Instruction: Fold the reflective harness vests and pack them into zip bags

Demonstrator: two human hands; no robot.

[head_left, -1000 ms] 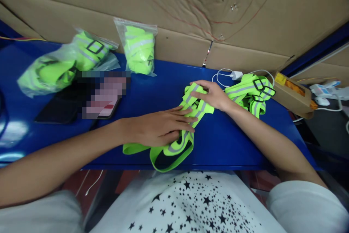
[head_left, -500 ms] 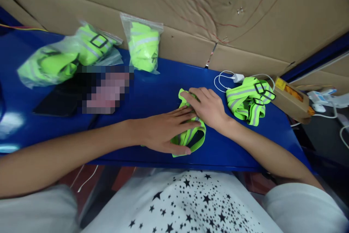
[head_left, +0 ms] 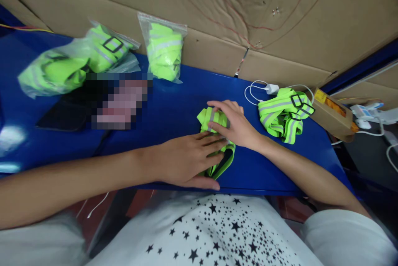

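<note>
Left hand (head_left: 186, 160) lies flat, fingers straight and together, palm down on the near end of a folded reflective strap bundle (head_left: 207, 116); my thumb runs along the table's front edge. Nothing is gripped here: I am only pressing, which I judge keeps the springy webbing from unfolding. Right hand (head_left: 236, 127) comes in from four o'clock and closes over the far end of the same bundle, thumb beneath and fingers curled on top, pinching the folded layers together.

From the head camera, the bundle sits on the blue table (head_left: 174, 104) close to the front edge, just in front of my chest, half hidden under both hands. At three o'clock from it, apart, a second loose bundle (head_left: 284, 116) with black buckles lies beside a white charger cable (head_left: 264, 88) and a small cardboard box (head_left: 332, 110). At eleven o'clock, well apart, bagged straps (head_left: 163, 52) lean on the cardboard wall (head_left: 217, 17), likely propped there out of my way. More bags (head_left: 62, 64) lie at ten o'clock.
</note>
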